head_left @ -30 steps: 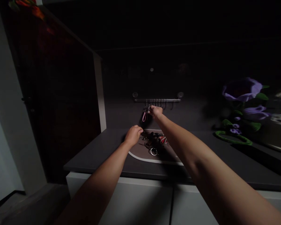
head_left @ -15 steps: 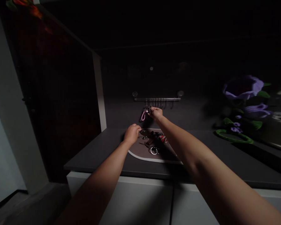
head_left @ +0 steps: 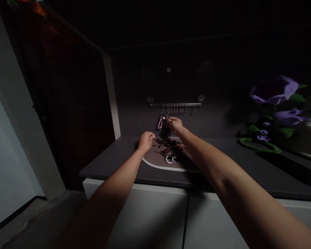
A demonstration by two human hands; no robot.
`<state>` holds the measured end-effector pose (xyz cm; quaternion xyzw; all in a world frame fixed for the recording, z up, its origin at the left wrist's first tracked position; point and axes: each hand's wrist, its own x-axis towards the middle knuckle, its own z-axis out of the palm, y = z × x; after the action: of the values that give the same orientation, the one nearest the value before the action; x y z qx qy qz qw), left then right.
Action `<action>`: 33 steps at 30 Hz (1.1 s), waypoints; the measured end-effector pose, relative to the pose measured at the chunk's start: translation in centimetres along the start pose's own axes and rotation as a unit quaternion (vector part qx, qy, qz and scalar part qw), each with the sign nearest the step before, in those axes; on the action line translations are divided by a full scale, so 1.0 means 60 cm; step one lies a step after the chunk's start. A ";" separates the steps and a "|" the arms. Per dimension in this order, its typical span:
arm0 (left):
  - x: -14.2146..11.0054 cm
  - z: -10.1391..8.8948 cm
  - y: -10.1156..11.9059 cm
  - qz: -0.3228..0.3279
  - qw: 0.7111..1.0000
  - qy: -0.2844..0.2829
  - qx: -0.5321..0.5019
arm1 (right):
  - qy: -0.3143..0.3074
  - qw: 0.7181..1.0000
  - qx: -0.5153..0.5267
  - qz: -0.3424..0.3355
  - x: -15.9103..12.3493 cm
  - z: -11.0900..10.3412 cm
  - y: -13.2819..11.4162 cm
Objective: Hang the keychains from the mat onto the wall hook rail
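Note:
My right hand (head_left: 175,125) is raised below the hooks of a clear rail (head_left: 181,104) on the dark back wall. Its fingers are pinched at a dark bunch of keys (head_left: 167,118), whose ring is up by a hook. Just left of that hangs a pink strap keychain (head_left: 160,123). Lower down, my left hand (head_left: 146,140) is at the left edge of a brown mat (head_left: 155,162) with a pale rim, fingers curled together; what they hold is hidden. Several keys and rings lie on the mat, among them a silver ring (head_left: 169,159) and a brown strip (head_left: 168,150).
Purple flowers (head_left: 274,91) with a green looped base (head_left: 259,147) stand on the dark counter (head_left: 111,157) to the right, before a metallic vessel (head_left: 309,138). White cabinet doors (head_left: 150,214) are below. A side panel (head_left: 111,97) bounds the left.
My right hand has dropped slightly away from the hooks. My left hand stays by the mat's edge. The whole view has shifted a little.

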<state>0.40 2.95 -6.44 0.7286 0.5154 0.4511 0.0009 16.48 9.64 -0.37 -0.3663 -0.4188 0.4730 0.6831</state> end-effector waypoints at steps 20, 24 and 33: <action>0.002 -0.001 0.017 -0.041 0.990 -0.124 -0.056 | -0.120 0.978 -0.168 -0.001 -0.124 -0.047 0.016; -0.009 0.005 0.012 0.040 0.987 -0.151 -0.028 | -0.146 0.907 -0.373 -0.128 -0.140 -0.070 0.020; -0.005 0.018 0.000 0.165 0.961 -0.211 0.070 | -0.199 0.737 -0.601 -0.236 -0.141 -0.097 0.027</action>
<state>1.07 3.22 -7.27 0.8806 0.4062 0.2436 -0.0156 19.57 1.41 -5.96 -0.4875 -0.8156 0.0091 0.3116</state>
